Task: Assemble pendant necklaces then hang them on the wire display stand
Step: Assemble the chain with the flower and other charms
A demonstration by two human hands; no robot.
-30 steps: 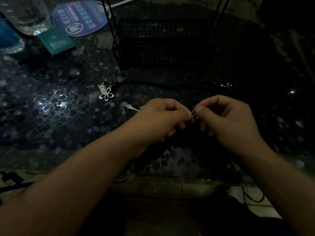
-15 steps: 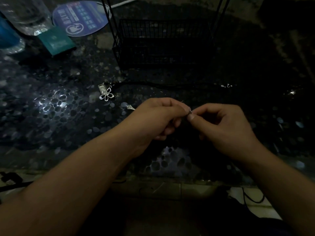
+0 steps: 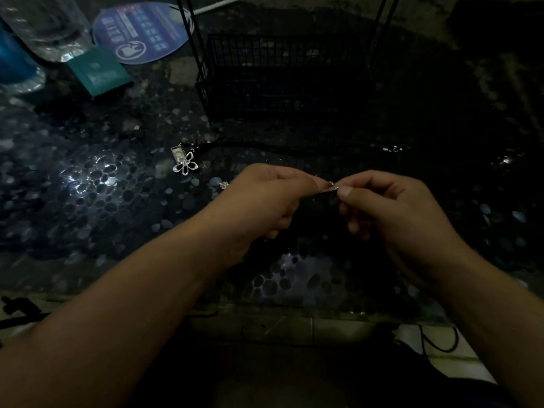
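Above the near desk [image 3: 88,201], the left hand [image 3: 265,201] and right hand [image 3: 391,213], fingers curled, pinch a small silvery piece [image 3: 330,189], possibly chain, between them. A flower pendant [image 3: 185,164] lies far-left.

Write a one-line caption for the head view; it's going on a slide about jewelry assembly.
Left hand and right hand pinch a small silver clasp piece above a dark pebbled table, flower pendant lying nearby.

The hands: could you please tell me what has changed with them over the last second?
Little changed. The left hand and right hand shifted slightly while pinching the small silver piece between their fingertips; nothing was released. The flower pendant, black cord and wire stand stayed put.
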